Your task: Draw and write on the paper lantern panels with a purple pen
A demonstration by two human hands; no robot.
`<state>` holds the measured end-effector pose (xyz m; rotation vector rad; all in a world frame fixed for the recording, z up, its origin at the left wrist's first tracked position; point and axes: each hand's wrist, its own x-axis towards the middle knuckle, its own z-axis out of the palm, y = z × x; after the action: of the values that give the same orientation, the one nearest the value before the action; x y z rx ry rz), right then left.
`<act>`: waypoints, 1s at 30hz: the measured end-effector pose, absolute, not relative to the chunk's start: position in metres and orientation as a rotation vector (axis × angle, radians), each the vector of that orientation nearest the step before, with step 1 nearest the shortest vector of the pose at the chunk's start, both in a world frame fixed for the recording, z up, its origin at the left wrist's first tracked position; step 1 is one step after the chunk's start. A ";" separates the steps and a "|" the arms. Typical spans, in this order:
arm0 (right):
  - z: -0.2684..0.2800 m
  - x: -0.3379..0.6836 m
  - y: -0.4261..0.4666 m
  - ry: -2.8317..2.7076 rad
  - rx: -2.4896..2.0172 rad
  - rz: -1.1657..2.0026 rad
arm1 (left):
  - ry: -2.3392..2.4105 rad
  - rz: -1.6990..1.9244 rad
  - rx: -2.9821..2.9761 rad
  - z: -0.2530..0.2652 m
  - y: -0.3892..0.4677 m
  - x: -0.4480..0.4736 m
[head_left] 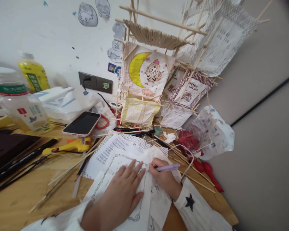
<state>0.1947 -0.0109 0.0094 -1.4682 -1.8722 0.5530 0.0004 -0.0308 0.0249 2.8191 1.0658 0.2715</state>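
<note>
A white sheet of paper (110,173) with a hand-drawn wavy border lies on the wooden table in front of me. My left hand (121,192) rests flat on it, fingers stretched out. Closed around a light purple pen (168,167), my right hand (162,176) sits at the sheet's right border, near its upper corner. The pen's tip is hidden behind my fingers. Under the sheet, a page of handwriting (102,155) with a cross-hatched edge sticks out, and more drawn paper (160,199) shows beneath my right wrist.
Behind the papers stands a stick frame (163,22) hung with drawn panels. To the left lie a phone (82,123), a yellow glue gun (67,147), red-handled scissors (103,122) and a bottle (26,107). Loose sticks (74,163), red balloons (210,173) and a plastic bag (207,128) surround the papers.
</note>
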 end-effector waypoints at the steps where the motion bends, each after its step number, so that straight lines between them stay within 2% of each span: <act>1: 0.009 0.195 -0.010 -1.867 -1.467 0.553 | 1.067 0.251 2.819 0.025 -0.031 0.001; 30: 0.008 0.193 -0.010 -1.780 -1.518 0.480 | 1.085 0.160 2.828 0.027 -0.031 0.001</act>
<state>0.1932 -0.0105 0.0080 -1.5182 -1.7800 0.4797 0.0008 -0.0308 0.0270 2.8279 1.0849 0.1603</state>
